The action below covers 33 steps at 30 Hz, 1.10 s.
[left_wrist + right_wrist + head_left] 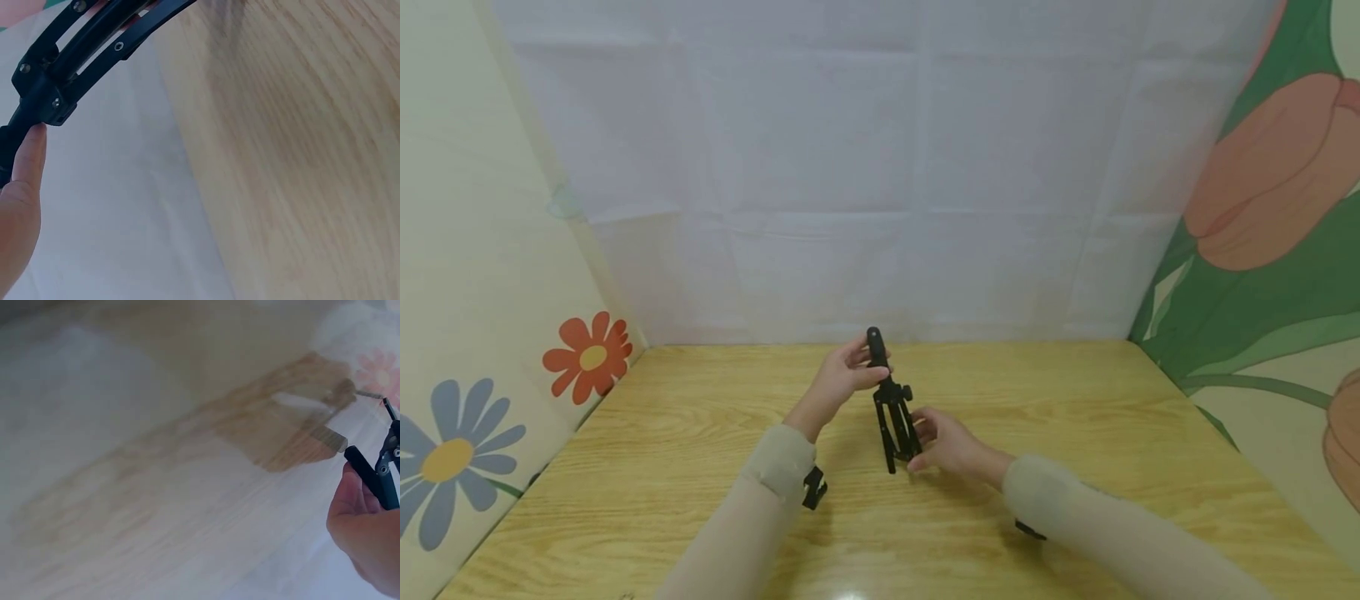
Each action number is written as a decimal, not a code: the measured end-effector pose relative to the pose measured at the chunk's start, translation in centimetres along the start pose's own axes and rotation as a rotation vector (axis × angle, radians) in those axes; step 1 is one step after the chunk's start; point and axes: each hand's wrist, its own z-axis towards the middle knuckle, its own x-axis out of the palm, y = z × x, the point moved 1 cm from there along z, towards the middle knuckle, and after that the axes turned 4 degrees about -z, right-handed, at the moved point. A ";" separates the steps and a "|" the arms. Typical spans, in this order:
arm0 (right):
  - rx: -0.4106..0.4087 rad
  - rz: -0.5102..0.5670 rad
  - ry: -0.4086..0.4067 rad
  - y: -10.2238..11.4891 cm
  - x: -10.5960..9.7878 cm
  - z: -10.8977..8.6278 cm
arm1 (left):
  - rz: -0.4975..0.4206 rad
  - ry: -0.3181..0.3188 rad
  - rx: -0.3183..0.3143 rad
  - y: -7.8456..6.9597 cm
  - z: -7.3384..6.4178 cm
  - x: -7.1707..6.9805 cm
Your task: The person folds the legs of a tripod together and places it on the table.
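Note:
A small black tripod (892, 392) stands slightly tilted above the wooden table, its legs folded fairly close together and pointing down. My left hand (837, 382) grips its upper column, thumb on the near side and fingers behind. In the left wrist view, the left thumb (28, 164) presses just below the hinged collar of the tripod (47, 94). Lower down, my right hand (953, 447) holds a leg at the right side between thumb and fingers. The right wrist view shows the right hand (369, 534) around a black leg (373, 478), partly cut off by the frame edge.
The wood-grain table (700, 433) reaches back to a white cloth backdrop (850, 167). Flower-printed panels stand at the left (490, 250) and right (1262, 333) sides. Each wrist wears a band with a small black device (814, 487) beneath it.

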 end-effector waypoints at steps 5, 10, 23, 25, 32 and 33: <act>0.001 0.012 -0.005 0.1 0.0 -0.2 | 0.087 -0.035 -0.031 -0.9 -0.2 0.8; -0.009 0.012 -0.022 0.1 0.1 -0.4 | 0.126 -0.149 -0.027 -1.4 -0.2 2.2; -0.007 -0.003 -0.039 0.5 0.4 -0.9 | 0.063 -0.347 0.003 -1.3 -0.3 2.9; -0.009 0.005 -0.025 0.4 0.3 -0.9 | 0.045 -0.332 0.003 -1.2 -0.3 2.6; -0.054 0.030 0.029 -0.3 -0.7 -1.2 | -0.008 -0.245 0.003 -1.3 -0.8 1.9; -0.071 0.037 0.038 -0.4 -0.8 -1.2 | -0.016 -0.227 0.004 -1.3 -0.8 1.8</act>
